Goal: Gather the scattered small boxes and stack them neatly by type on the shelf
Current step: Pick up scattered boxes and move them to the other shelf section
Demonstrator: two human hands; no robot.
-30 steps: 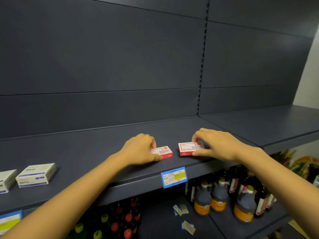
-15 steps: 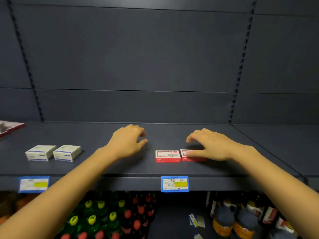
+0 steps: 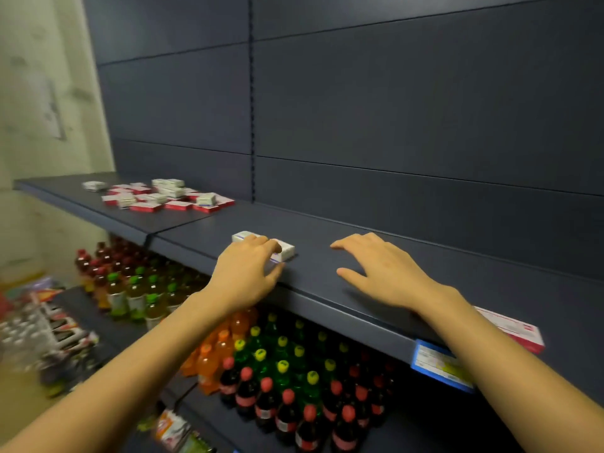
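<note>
Two small white boxes lie side by side near the front of the dark shelf. My left hand lies over them, fingers across the top and thumb against the near side of the right white box. Only a corner of the left white box shows. My right hand hovers just above the bare shelf to the right, fingers spread, holding nothing. A red box lies partly behind my right forearm. Far left, several red and white boxes lie in a scattered pile.
A blue and yellow price tag hangs on the shelf's front edge. Below stand rows of drink bottles with red, green and yellow caps. A pale wall is at the left, and packaged goods lie on a lower shelf.
The view has swung left. My left hand moved from beside the red boxes onto the white boxes. My right hand left the red box and came over bare shelf.
</note>
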